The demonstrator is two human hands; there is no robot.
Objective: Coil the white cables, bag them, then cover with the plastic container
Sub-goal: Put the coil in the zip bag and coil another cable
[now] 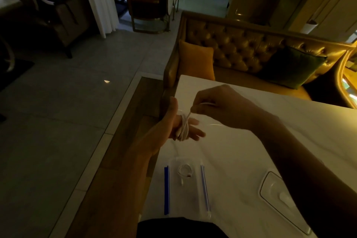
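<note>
The left hand (pixel 173 120) wears the white cable (pixel 183 127) looped around its fingers. The right hand (pixel 218 108) pinches the loose end just above, ready to wrap again.

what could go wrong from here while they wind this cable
1. The white cable is wrapped around the left hand fingers near the table edge; sliding the coil off could let it spring loose or drop to the floor.
2. The right hand pinches only a thin free end, which might slip and loosen the wraps.
3. The right forearm hangs over the plastic container and could nudge it.
</note>
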